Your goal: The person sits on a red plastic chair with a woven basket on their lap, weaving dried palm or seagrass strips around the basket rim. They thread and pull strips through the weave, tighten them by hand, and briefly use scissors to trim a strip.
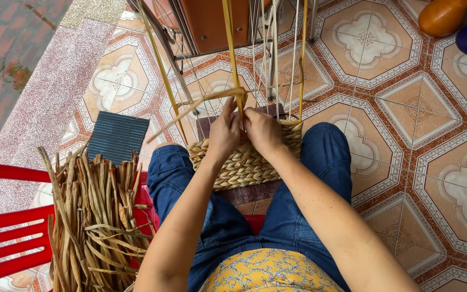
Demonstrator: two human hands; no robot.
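Note:
A half-woven basket of pale braided straw (244, 165) rests between my knees, on my blue jeans. Long upright straw stakes (232, 48) rise from its rim. My left hand (224, 132) pinches a flat straw strand (201, 103) that bends away to the left. My right hand (263, 132) presses against the same strand at the basket's top edge, beside a yellow upright stake. Both hands touch each other above the woven wall.
A bundle of dried brown straw (95, 216) stands on a red plastic chair (6, 232) at my left. A dark ribbed mat (117, 135) lies on the patterned tile floor. A metal-framed seat (212, 24) stands ahead; orange and blue objects (444, 16) sit top right.

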